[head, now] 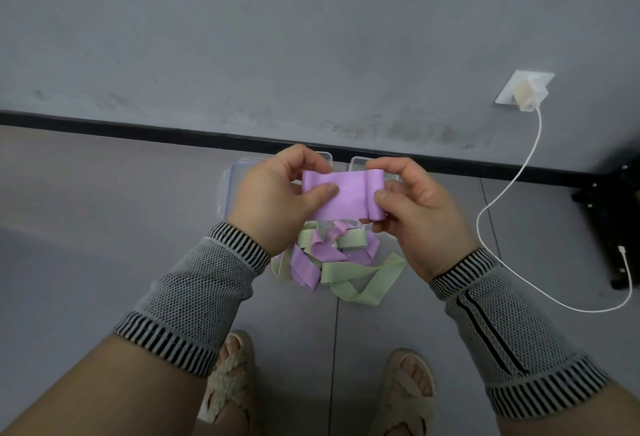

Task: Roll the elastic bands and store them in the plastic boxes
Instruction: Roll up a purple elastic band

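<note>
There is one view only, a wide-angle camera worn on the person's head, so no second view shares any part of the scene. It looks forward and steeply down from standing height. The landmark is the black baseboard [214, 136], which crosses the frame a little above the middle. Above it the grey wall [311, 37] fills the upper part; below it lies the grey floor [86, 200]. Nearest the lens, below the baseboard, both forearms rise from the bottom corners, and the sandalled feet [232, 376] stand at the bottom edge. Straight lines bow slightly towards the edges.
</note>
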`<state>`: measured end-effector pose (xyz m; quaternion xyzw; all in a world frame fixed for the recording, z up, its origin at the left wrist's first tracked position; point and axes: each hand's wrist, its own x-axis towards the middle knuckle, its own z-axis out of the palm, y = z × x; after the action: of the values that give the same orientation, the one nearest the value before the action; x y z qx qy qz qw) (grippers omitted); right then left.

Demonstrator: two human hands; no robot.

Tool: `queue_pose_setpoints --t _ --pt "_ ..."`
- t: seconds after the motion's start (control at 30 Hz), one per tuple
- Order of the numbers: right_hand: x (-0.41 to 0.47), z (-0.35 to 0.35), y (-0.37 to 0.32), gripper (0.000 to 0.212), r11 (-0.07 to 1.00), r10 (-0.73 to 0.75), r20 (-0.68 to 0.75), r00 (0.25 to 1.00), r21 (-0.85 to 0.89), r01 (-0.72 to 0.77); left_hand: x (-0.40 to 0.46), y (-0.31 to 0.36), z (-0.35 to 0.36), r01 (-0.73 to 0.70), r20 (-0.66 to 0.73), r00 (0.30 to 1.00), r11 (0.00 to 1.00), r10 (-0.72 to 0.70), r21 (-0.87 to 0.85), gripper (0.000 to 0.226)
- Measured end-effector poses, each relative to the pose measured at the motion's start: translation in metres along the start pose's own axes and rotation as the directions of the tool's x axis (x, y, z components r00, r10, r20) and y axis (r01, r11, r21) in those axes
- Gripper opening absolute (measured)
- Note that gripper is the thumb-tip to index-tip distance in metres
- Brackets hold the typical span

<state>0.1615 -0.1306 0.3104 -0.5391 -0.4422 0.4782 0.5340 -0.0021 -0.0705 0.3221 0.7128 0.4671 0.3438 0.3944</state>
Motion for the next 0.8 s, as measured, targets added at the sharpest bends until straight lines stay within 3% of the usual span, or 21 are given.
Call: queue_pose_setpoints --t 0.27,0.8 --pt "-0.0005 0.0016 0.0000 0.031 1.000 0.014 -0.012 1.000 -0.003 -0.014 -0.0024 0.0016 0.0000 -0.065 -0.013 0.998 0.983 0.068 0.169 0.028" --pt "0.0000 0.0015 -0.0016 0.036 0.999 0.033 -0.021 0.999 0.024 -0.033 -0.0012 0.0016 0.0016 -0.009 -0.079 0.997 0.979 0.025 0.204 0.030"
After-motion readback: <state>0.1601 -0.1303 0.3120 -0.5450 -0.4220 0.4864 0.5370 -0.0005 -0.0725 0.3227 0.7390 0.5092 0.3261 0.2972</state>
